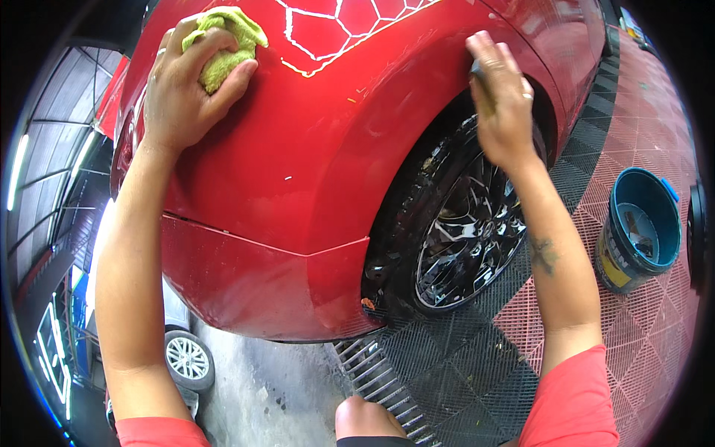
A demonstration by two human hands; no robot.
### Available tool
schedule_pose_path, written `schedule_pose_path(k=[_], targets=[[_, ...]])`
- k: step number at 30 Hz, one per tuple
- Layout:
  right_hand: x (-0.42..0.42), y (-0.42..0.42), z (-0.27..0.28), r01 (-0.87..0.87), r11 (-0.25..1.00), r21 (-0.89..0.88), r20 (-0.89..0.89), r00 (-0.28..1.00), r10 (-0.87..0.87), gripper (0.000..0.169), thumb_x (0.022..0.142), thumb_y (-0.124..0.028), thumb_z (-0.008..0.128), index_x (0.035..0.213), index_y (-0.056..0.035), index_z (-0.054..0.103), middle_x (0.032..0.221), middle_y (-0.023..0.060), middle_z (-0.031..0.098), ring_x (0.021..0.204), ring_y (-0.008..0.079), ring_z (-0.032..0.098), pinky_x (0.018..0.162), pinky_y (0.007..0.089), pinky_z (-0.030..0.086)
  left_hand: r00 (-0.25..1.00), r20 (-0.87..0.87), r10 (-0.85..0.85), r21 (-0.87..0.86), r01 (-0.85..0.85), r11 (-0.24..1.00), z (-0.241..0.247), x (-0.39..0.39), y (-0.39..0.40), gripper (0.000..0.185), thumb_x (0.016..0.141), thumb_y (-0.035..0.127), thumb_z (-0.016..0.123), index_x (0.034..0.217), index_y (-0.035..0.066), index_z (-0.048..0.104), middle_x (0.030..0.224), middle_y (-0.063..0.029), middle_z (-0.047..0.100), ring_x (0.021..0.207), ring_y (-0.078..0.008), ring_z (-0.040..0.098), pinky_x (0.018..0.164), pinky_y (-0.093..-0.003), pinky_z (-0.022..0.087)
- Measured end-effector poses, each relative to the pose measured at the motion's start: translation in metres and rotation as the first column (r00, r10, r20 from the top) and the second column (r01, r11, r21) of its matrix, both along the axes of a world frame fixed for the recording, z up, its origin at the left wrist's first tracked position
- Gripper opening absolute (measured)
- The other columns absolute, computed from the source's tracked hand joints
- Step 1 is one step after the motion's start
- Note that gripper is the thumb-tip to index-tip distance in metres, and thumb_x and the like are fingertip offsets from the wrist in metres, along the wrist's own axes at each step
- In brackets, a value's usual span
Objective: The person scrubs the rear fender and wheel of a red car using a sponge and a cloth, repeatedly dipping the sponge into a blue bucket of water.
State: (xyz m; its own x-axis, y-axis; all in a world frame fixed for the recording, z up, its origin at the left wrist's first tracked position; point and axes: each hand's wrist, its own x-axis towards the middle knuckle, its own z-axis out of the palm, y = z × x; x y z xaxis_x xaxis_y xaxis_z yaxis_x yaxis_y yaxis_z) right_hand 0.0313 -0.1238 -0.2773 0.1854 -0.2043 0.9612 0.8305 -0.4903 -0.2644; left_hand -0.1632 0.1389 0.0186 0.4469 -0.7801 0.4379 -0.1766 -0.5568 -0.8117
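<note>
My left hand (184, 89) grips a crumpled yellow-green microfiber cloth (226, 61) against the upper part of a red car fender (279, 156). Over the wheel arch, my right hand (500, 103) lies with fingers stretched up along its edge. A small dark greyish piece (480, 75) shows beneath those fingers; its kind cannot be told. The right hand is slightly blurred. Below it is the car's wheel, with a glossy black multi-spoke rim (475, 229). Bright light lines reflect in the paint, and small droplets or specks show on it.
A dark blue bucket (614, 240) holding some liquid stands right of my right forearm, on red and black grid floor tiles (631, 346). A metal drain grate (385, 385) runs below the bumper. Another car's wheel (190, 357) is at lower left. My knee (366, 419) shows at the bottom.
</note>
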Motion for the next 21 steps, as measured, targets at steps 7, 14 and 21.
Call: schedule_pose_path(k=[7,14,21], targets=[[-0.146,0.085,-0.069,-0.189,0.887,-0.422,0.030,0.975,0.222,0.057,0.096,-0.015,0.053,0.152,-0.0205,0.062,0.162,0.0058,0.056,0.161,0.0318,0.036,0.130,0.0582,0.012,1.000,-0.009,-0.006,-0.034,0.006,0.999,-0.002,0.002,0.003,0.033,0.091,0.031,0.082,0.114,0.008,0.072,0.128,-0.0170,0.066,0.119,-0.0390,0.064,0.103,-0.0468,0.051],[-0.096,0.050,-0.032,-0.085,0.948,-0.307,-0.033,0.996,0.079,0.068,0.088,-0.019,0.068,0.156,-0.0217,0.058,0.165,0.0023,0.053,0.159,0.0340,0.038,0.130,0.0584,0.013,0.998,-0.001,0.062,-0.057,-0.062,0.996,-0.004,-0.004,0.009,0.036,0.090,0.033,0.082,0.115,0.010,0.073,0.132,-0.0185,0.062,0.122,-0.0401,0.061,0.104,-0.0488,0.050],[-0.154,0.070,-0.062,-0.296,0.770,-0.565,-0.025,0.939,0.343,0.058,0.096,-0.024,0.055,0.154,-0.0171,0.060,0.168,0.0042,0.049,0.162,0.0276,0.034,0.133,0.0552,0.007,0.999,0.014,-0.046,-0.038,0.046,0.998,-0.004,-0.004,-0.002,0.032,0.083,0.030,0.083,0.106,0.009,0.073,0.118,-0.0206,0.063,0.114,-0.0407,0.061,0.098,-0.0503,0.051]])
